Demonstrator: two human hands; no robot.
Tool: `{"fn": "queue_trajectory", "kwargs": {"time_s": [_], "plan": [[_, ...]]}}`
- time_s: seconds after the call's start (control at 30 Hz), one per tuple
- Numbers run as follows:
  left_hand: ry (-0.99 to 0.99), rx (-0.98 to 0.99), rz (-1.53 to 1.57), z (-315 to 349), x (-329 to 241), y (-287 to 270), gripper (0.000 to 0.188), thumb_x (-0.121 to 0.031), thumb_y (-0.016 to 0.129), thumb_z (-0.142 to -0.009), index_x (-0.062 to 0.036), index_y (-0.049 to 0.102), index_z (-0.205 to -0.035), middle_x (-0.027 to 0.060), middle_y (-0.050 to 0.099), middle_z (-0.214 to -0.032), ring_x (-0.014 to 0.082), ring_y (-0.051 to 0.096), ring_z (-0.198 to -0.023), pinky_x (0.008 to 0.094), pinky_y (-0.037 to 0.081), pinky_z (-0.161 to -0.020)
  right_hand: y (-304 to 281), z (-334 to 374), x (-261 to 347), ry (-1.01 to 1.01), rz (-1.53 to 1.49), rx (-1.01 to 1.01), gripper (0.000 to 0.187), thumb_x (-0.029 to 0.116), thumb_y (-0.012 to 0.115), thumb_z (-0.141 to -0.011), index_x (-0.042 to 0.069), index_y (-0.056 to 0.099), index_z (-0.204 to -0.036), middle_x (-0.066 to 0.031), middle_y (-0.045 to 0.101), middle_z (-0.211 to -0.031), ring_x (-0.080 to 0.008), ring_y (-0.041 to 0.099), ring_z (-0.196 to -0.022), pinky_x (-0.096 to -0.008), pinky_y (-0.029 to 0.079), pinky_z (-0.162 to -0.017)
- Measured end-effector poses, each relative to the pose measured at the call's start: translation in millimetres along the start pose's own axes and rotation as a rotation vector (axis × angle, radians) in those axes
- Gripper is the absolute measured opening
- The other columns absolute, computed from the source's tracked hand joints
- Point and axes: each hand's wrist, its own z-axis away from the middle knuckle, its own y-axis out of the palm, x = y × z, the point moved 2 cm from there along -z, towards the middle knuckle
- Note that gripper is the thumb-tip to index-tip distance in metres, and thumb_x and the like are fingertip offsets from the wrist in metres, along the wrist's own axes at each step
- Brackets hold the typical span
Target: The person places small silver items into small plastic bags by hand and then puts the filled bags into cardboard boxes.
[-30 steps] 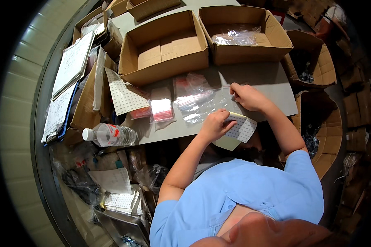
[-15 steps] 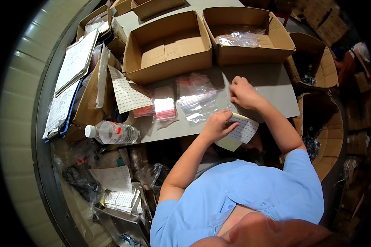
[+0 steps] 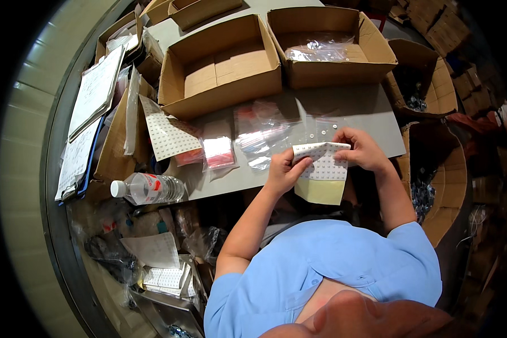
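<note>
A label sheet (image 3: 324, 169) with rows of small printed stickers and a pale yellow lower part is stretched between my hands, over the table's front edge. My left hand (image 3: 286, 171) pinches its left side, thumb on top. At its upper right edge, my right hand (image 3: 361, 150) has thumb and fingers closed on the sheet. Just beyond lie clear bags with small round white stickers (image 3: 322, 133). To their left is a loose pile of clear zip bags (image 3: 261, 130), and further left a stack of red-edged zip bags (image 3: 218, 147).
Two open cardboard boxes (image 3: 222, 93) (image 3: 339, 75) stand along the back; the right one holds filled clear bags. Another label sheet (image 3: 172, 135) leans at the left, near a plastic water bottle (image 3: 149, 188). Clipboards (image 3: 97, 90) stand at far left; more cartons (image 3: 434, 186) are at right.
My right hand has come back from the bags on the table to the label sheet. The sheet is now spread flatter between both hands, and round white stickers show on the bags.
</note>
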Motion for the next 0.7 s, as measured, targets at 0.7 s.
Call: {"fn": "queue_trajectory", "kwargs": {"time_s": [0.7], "plan": [[0.075,-0.077,-0.121,39.4,-14.9,-25.9,0.022,0.008,0.063,-0.083,0.0039,0.058,-0.103,0.0093,0.065,-0.091,0.0137,0.061,-0.083,0.0263,0.051,-0.073,38.3,-13.4,29.8,-0.302,0.547,0.015,0.017,-0.003,0.070,-0.074,0.000,0.063,-0.089,-0.0119,0.062,-0.082,-0.0240,0.061,-0.075,-0.0322,0.050,-0.069]]}}
